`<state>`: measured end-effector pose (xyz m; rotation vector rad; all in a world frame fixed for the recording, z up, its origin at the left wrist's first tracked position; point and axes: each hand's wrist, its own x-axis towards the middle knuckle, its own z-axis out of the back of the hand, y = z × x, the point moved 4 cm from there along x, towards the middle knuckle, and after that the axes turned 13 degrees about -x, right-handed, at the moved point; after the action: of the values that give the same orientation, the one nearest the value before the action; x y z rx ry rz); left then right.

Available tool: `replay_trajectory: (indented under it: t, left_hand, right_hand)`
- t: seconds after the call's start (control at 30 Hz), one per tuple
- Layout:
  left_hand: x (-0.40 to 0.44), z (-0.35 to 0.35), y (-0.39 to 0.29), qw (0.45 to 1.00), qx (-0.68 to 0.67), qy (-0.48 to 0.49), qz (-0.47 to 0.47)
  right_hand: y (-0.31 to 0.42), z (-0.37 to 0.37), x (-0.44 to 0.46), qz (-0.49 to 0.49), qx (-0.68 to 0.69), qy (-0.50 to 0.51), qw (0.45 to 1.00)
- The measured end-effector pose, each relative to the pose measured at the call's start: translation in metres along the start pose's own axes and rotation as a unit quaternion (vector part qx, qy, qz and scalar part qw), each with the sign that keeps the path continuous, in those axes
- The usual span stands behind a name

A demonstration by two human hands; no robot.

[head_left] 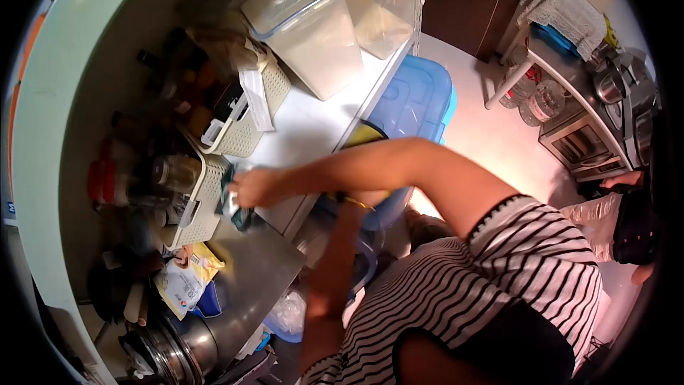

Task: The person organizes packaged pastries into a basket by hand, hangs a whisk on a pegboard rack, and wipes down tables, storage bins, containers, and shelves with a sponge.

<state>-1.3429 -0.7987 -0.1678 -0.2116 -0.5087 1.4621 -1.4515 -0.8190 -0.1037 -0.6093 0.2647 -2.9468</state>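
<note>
My right hand (255,187) reaches across to the edge of the white shelf top, closed on a crumpled dark green and white cloth (241,219). It is close beside a cream perforated basket (206,203) that holds jars. My left hand (365,198), with a yellow bangle at the wrist, is below the shelf edge. My right forearm covers part of it, and its fingers are hidden. Near it are a round black and yellow item (367,132) and a blue lidded storage box (415,100).
Clear bins of white contents (313,46) stand on the shelf. A second basket (239,134), a yellow and white packet (187,281) and steel pots (182,349) line the back. Another person's hand (623,180) is at right, by a rack with an oven (581,144).
</note>
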Motion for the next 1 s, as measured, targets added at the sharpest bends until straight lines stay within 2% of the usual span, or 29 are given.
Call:
replay_trajectory:
  t: [0.03, 0.1, 0.13, 0.2, 0.27, 0.3, 0.33, 0.37, 0.4, 0.43, 0.47, 0.53, 0.6, 0.67, 0.73, 0.77, 0.8, 0.83, 0.9, 0.93, 0.97, 1.0]
  left_hand:
    - [-0.021, 0.004, -0.010, 0.998, -0.061, -0.025, -0.009]
    - [-0.067, 0.025, -0.025, 0.978, -0.187, -0.095, -0.003]
    - [-0.088, 0.044, -0.027, 0.959, -0.234, -0.158, 0.010]
    - [-0.120, 0.090, -0.019, 0.893, -0.274, -0.352, 0.059]
    - [-0.133, 0.126, -0.006, 0.817, -0.277, -0.486, 0.138]
    - [-0.136, 0.132, 0.007, 0.821, -0.192, -0.522, 0.130]
    - [-0.125, 0.120, 0.026, 0.876, -0.155, -0.418, 0.185]
    - [-0.118, 0.098, 0.043, 0.915, -0.112, -0.307, 0.238]
    - [-0.106, 0.067, 0.045, 0.946, -0.004, -0.251, 0.207]
    - [-0.094, 0.049, 0.022, 0.949, -0.029, -0.311, 0.038]
    - [-0.074, 0.039, -0.013, 0.960, -0.086, -0.266, -0.026]
    - [-0.057, -0.006, -0.047, 0.979, -0.139, -0.111, -0.097]
    - [-0.047, -0.051, -0.071, 0.988, -0.123, 0.014, -0.097]
    - [-0.067, -0.070, -0.061, 0.991, -0.130, -0.010, -0.033]
    - [-0.094, -0.063, -0.034, 0.990, -0.121, -0.067, 0.036]
    - [-0.124, -0.049, -0.013, 0.969, -0.149, -0.119, 0.158]
    - [-0.156, -0.034, 0.002, 0.930, -0.178, -0.174, 0.272]
    - [-0.175, -0.014, 0.007, 0.911, -0.175, -0.240, 0.286]
    - [-0.215, -0.012, 0.026, 0.891, -0.099, -0.224, 0.383]
    - [-0.230, -0.023, 0.039, 0.862, -0.195, -0.241, 0.402]
    - [-0.236, -0.027, 0.046, 0.826, -0.289, -0.252, 0.414]
    - [-0.243, -0.033, 0.056, 0.801, -0.331, -0.244, 0.434]
  right_hand:
    - [0.009, 0.012, 0.007, -0.021, 0.047, -0.004, 0.999]
    - [0.014, 0.055, -0.013, -0.002, 0.124, -0.095, 0.988]
    - [0.012, 0.081, -0.037, 0.012, 0.170, -0.144, 0.975]
    - [-0.008, 0.092, -0.089, -0.067, 0.243, -0.198, 0.947]
    - [-0.048, 0.101, -0.180, -0.240, 0.344, -0.310, 0.853]
    - [-0.067, 0.089, -0.229, -0.414, 0.361, -0.223, 0.805]
    - [-0.084, 0.085, -0.277, -0.459, 0.201, -0.223, 0.836]
    - [-0.095, 0.055, -0.339, -0.552, 0.079, -0.167, 0.813]
    - [-0.106, 0.041, -0.391, -0.634, -0.039, -0.124, 0.762]
    - [-0.117, 0.042, -0.424, -0.669, -0.112, -0.119, 0.725]
    - [-0.130, 0.041, -0.450, -0.699, -0.183, -0.110, 0.682]
    - [-0.173, 0.016, -0.471, -0.680, -0.153, -0.117, 0.708]
    - [-0.206, -0.013, -0.476, -0.667, 0.010, -0.057, 0.742]
    - [-0.213, -0.023, -0.475, -0.698, 0.050, -0.044, 0.713]
    - [-0.198, 0.005, -0.467, -0.683, 0.036, 0.068, 0.727]
    - [-0.186, 0.015, -0.458, -0.666, 0.025, 0.112, 0.737]
    - [-0.170, 0.016, -0.453, -0.636, -0.018, 0.094, 0.766]
    - [-0.154, 0.028, -0.443, -0.662, 0.034, 0.091, 0.743]
    - [-0.130, 0.044, -0.429, -0.674, 0.087, 0.082, 0.729]
    - [-0.124, 0.044, -0.424, -0.685, 0.117, 0.091, 0.713]
    - [-0.123, 0.035, -0.426, -0.676, 0.124, 0.092, 0.721]
    - [-0.119, 0.018, -0.437, -0.700, 0.252, 0.026, 0.667]
